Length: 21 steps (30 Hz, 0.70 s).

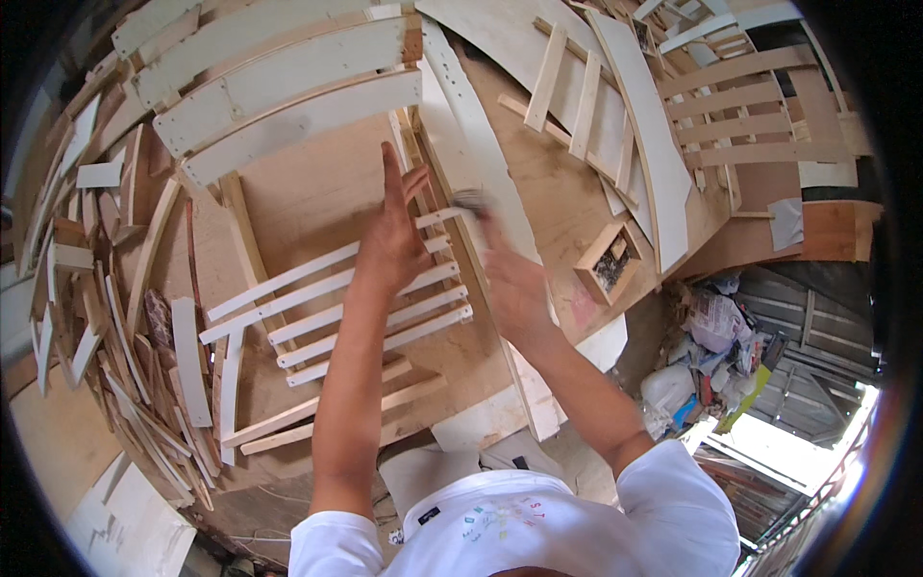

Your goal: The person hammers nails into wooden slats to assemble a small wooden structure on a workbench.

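Observation:
My left hand (pixel 392 236) lies flat with fingers spread on several white wooden slats (pixel 317 303) laid side by side on a plywood bench (pixel 308 192). My right hand (pixel 510 274) is blurred and closed around a small dark tool (pixel 468 200), likely a hammer, at the right ends of the slats. A long white curved board (pixel 476 163) runs along that side under the tool.
Curved white panels (pixel 279 87) lie at the bench's far end. Loose strips are piled at the left (pixel 125 317). A small wooden box of nails (pixel 608 262) sits to the right. Slatted frames (pixel 750 115) lie far right, with bags of rubbish (pixel 711 337) below.

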Each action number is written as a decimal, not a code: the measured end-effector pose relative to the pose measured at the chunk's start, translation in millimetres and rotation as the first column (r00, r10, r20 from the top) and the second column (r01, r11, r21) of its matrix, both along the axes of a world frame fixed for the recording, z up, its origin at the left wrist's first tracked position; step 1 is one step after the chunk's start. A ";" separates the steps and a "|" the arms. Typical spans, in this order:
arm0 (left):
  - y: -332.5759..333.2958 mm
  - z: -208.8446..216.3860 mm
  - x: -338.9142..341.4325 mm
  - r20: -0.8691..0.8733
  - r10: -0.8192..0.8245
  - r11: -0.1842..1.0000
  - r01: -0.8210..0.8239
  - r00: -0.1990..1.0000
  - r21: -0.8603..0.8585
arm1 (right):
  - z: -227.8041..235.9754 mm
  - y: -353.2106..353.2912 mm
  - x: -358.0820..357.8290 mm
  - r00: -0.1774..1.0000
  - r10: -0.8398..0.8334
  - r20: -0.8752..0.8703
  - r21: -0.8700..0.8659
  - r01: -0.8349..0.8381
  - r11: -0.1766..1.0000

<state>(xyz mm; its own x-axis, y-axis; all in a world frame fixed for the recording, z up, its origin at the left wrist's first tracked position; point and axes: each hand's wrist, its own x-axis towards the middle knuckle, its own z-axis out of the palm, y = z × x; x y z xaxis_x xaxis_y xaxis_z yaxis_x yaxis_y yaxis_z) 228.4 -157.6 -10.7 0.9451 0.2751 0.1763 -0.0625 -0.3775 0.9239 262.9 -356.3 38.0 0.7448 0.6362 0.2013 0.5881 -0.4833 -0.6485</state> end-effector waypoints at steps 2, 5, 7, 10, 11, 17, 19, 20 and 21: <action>5.6 -1.3 1.4 -0.013 -0.006 1.000 0.006 1.000 0.024 | 5.4 6.1 1.7 0.996 -0.008 -0.089 -0.222 -0.012 0.975; 5.2 -0.1 6.9 0.038 -0.032 0.999 0.032 0.999 -0.002 | 0.2 2.3 6.9 0.998 0.026 0.064 -0.022 -0.024 0.999; 4.8 1.9 1.6 -0.046 -0.045 0.998 0.043 0.998 -0.037 | -10.8 0.2 2.4 0.999 0.045 -0.026 -0.078 -0.047 0.996; -2.3 2.1 1.2 -0.051 -0.012 1.000 0.011 0.999 -0.016 | 6.2 6.5 2.4 0.986 -0.025 -0.166 -0.172 -0.004 0.985; -2.2 1.3 -2.6 -0.049 0.010 1.000 -0.010 0.999 0.009 | 12.1 5.6 1.5 0.993 -0.042 -0.109 -0.089 0.032 0.995; 1.1 4.1 -3.6 -0.095 -0.002 0.999 -0.001 0.995 -0.040 | -3.5 0.9 3.2 0.996 0.032 -0.086 -0.005 -0.033 0.999; 4.9 0.7 2.9 0.004 0.003 0.999 -0.003 1.000 0.032 | 4.9 2.8 3.1 0.993 -0.012 -0.114 -0.031 0.009 0.999; 2.5 -1.2 4.9 0.051 -0.007 0.998 0.004 0.999 0.058 | 10.8 3.1 4.1 0.992 -0.039 -0.123 -0.049 0.033 0.998; 1.3 -2.0 1.9 0.027 -0.031 1.000 0.030 0.999 0.008 | 1.4 0.0 4.4 0.994 0.013 -0.112 -0.095 -0.024 0.995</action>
